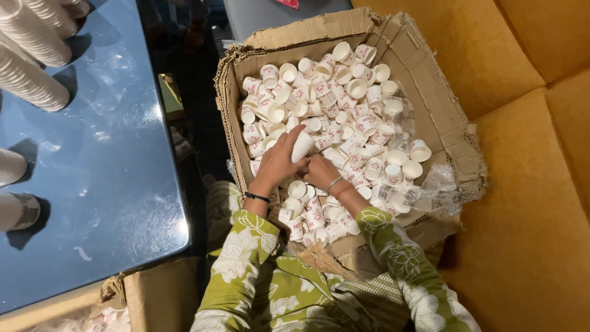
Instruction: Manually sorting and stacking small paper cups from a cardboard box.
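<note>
Cups [344, 129] were heaped loose in the torn cardboard box [430, 104], filling it edge to edge. Left hand [276, 161] was clamped on a short nested stack [302, 146] near the box's front edge; right hand [321, 171] was buried among cups, grip unclear. Stack best kept straight, rims aligned.

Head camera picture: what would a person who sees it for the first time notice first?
A torn cardboard box on the yellow sofa, heaped with small white paper cups. Both hands are in the pile: the left hand holds a short stack of cups, the right hand rests among the cups. Long cup stacks lie on the blue table at left.
</note>
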